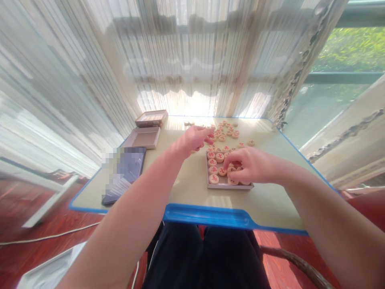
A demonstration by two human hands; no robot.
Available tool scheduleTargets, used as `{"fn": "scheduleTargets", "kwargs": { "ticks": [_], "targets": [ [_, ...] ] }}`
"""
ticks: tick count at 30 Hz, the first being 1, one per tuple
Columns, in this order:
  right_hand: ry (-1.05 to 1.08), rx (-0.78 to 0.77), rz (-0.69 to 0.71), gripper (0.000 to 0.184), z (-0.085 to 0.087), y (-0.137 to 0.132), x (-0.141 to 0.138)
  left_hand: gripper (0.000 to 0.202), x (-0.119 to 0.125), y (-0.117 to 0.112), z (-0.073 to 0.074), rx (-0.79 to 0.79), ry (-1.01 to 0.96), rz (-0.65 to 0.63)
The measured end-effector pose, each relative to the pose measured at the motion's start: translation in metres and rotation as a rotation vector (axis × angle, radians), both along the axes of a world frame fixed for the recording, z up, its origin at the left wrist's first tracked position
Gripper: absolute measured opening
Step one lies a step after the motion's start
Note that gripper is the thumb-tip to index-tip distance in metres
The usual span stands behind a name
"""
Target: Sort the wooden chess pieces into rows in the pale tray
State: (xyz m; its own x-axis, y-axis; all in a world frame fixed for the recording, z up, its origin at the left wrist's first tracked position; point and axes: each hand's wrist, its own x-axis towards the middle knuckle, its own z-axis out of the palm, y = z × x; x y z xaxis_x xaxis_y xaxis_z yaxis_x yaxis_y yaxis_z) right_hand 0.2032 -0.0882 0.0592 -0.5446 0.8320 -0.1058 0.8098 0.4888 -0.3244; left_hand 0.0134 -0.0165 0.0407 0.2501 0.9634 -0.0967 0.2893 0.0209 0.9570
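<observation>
My right hand (pixel 251 165) reaches into a shallow box (pixel 230 186) with its fingers curled. The fingertips are on a round wooden Chinese chess piece (pixel 221 171) with a red character; part of the grip is hidden. Rows of pieces lie flat in the box, such as a red-marked piece (pixel 213 179) at its near left corner. Beyond the box, my left hand (pixel 196 137) hovers over the table with fingers stretched to the right and apart. Near its fingertips lie several scattered pieces (pixel 221 138), and nothing shows in its grasp.
Two shallow trays, a far one (pixel 152 117) and a nearer one (pixel 142 138), stand at the table's left. A dark tablet (pixel 129 172), partly pixelated, lies in front of them. The table (pixel 192 192) has a blue edge with a moulded groove (pixel 207 214). Curtains hang behind.
</observation>
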Motion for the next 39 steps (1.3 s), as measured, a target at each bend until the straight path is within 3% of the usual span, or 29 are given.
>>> {"fn": "scheduleTargets", "kwargs": {
  "ticks": [7,14,21,26,39],
  "targets": [
    [0.039,-0.066,0.122,0.019,0.003,-0.001,0.007,0.038,0.0,0.0,0.0,0.007,0.003,-0.003],
    [0.08,-0.085,0.133,0.019,0.003,0.0,0.008,0.036,0.001,0.0,0.002,0.004,0.001,-0.013],
    [-0.004,0.128,0.012,0.017,-0.004,0.002,-0.009,0.035,0.001,-0.002,0.002,0.012,-0.011,-0.019],
    [-0.109,0.175,-0.031,0.014,-0.011,0.003,-0.016,0.034,0.002,-0.002,0.003,0.003,-0.004,-0.002],
    [-0.14,0.26,-0.113,0.018,-0.016,0.008,-0.018,0.035,0.002,-0.003,0.004,0.02,0.021,-0.016]
  ]
}}
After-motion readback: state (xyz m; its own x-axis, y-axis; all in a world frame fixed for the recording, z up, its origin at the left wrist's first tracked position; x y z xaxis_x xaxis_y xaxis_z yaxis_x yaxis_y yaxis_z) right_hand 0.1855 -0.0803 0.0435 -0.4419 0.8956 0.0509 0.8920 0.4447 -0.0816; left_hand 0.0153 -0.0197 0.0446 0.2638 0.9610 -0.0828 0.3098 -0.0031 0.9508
